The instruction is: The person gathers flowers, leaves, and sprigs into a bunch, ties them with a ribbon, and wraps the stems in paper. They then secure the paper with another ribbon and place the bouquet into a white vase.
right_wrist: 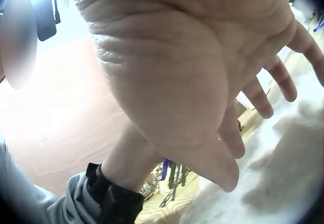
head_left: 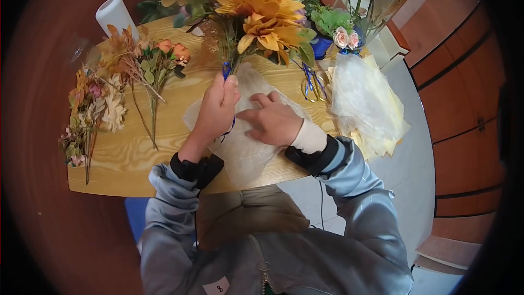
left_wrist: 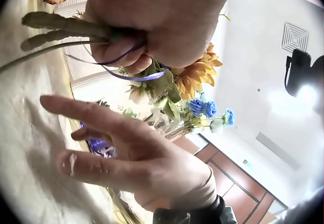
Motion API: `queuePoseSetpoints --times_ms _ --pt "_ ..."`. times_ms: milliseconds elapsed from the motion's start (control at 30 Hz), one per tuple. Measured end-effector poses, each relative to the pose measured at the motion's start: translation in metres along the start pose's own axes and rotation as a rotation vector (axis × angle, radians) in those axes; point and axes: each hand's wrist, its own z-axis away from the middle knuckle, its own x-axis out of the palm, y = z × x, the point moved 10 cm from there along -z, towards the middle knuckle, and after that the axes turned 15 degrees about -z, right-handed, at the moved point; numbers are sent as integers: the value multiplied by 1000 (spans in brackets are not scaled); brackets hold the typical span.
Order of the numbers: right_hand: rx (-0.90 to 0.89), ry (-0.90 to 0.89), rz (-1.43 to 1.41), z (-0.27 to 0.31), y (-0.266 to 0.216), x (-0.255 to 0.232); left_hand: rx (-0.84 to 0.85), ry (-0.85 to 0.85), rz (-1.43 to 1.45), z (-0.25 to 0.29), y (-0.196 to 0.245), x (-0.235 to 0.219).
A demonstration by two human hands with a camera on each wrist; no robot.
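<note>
Bouquet (head_left: 251,13), stems (left_wrist: 66,25) through left grip (head_left: 217,104), blooms (head_left: 267,3) just beyond

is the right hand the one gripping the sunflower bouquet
No, the left hand grips the bouquet, while the right hand is over the pale sheet, holding nothing.

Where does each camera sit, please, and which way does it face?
Head: on the head, facing forward and down at the table, sleeves, left hand and right hand.
Left wrist: on that wrist, facing the stems the left hand grips; both hands show.
Right wrist: on that wrist, facing past the right palm toward the pale sheet; left forearm shows.
Head and left wrist share orange petals.
</note>
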Motion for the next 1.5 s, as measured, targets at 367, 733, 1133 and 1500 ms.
queuePoseSetpoints --times_ms 367,733,1133,1500 --pt "-110 -20 -24 18 -17 3 -50 -152 255 -9 -13 24" --pt "-37 244 -1086 -25 15 -67 -113 -306 414 -5 0 36" --pt "-120 95 -1277 -34 4 -51 35 -357 256 -6 1 46" --pt "-484 51 -804 -38 27 -42 251 -223 25 -8 0 39"
